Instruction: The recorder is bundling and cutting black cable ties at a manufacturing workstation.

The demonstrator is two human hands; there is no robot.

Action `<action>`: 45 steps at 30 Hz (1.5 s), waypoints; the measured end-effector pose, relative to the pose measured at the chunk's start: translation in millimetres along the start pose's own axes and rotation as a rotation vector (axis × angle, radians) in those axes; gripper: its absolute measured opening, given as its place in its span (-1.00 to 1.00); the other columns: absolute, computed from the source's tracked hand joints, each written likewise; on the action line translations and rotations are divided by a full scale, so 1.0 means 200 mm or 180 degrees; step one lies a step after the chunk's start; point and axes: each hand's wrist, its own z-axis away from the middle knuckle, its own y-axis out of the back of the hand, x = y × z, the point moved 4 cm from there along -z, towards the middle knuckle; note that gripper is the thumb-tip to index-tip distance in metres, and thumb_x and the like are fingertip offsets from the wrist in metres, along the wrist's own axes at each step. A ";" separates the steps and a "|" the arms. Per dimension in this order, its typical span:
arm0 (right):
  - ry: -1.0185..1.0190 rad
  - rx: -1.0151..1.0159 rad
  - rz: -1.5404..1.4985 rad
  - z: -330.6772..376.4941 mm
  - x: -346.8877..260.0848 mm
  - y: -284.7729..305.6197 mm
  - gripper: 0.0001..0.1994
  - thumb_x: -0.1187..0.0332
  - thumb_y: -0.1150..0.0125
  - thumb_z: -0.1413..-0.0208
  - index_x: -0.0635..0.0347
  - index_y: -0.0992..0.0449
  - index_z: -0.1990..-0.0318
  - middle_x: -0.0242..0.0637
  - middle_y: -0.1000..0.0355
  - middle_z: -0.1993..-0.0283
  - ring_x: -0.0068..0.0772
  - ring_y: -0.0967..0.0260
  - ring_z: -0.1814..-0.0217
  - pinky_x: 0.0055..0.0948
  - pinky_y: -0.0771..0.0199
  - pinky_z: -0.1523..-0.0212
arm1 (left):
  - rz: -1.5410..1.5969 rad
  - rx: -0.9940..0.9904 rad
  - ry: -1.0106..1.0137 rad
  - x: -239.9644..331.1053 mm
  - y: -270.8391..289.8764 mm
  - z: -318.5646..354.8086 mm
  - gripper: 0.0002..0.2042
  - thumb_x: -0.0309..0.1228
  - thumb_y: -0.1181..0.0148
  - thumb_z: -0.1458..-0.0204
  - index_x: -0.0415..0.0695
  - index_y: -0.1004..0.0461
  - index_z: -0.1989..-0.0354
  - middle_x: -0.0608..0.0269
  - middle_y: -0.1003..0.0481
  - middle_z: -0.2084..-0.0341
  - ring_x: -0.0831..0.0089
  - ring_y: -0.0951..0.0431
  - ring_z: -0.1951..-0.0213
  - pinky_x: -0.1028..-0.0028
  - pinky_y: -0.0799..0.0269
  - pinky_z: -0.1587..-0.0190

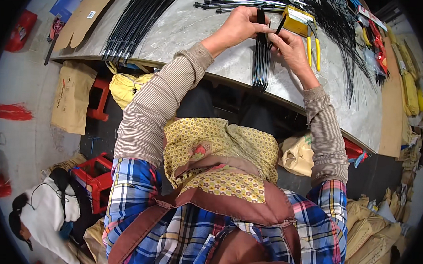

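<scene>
At the far side of the table, my left hand (237, 30) is closed around the upper part of a bundle of thin black cable-like rods (261, 63). The bundle points toward me, its lower ends at the table's near edge. Close beside it, my right hand (292, 50) pinches a slim black strip (279, 26) between thumb and fingers. The fingertips of both hands nearly meet at the bundle. Just right of my right hand lie yellow-handled pliers (313, 49), leaning against a small yellow box (298, 21).
A row of black rods (139, 25) lies on the table's left, beside a cardboard sheet (87, 15) and a blue box (70, 0). Loose black strands (345, 53) spread over the right. Another person (49, 209) is at lower left, near a red stool (95, 178).
</scene>
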 end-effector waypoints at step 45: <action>0.0551 -0.0025 0.0154 0.08 -0.02 -0.02 -0.88 0.34 -0.34 -0.17 0.18 -0.59 0.32 -0.53 -0.40 0.46 -0.75 -0.25 0.48 -0.70 -0.26 0.43 | -0.0827 -0.0340 -0.0546 -0.05 -0.06 -0.03 -0.86 -0.49 -0.29 -0.11 -0.20 -0.67 0.18 0.32 -0.65 0.39 0.64 -0.56 0.37 0.65 -0.52 0.27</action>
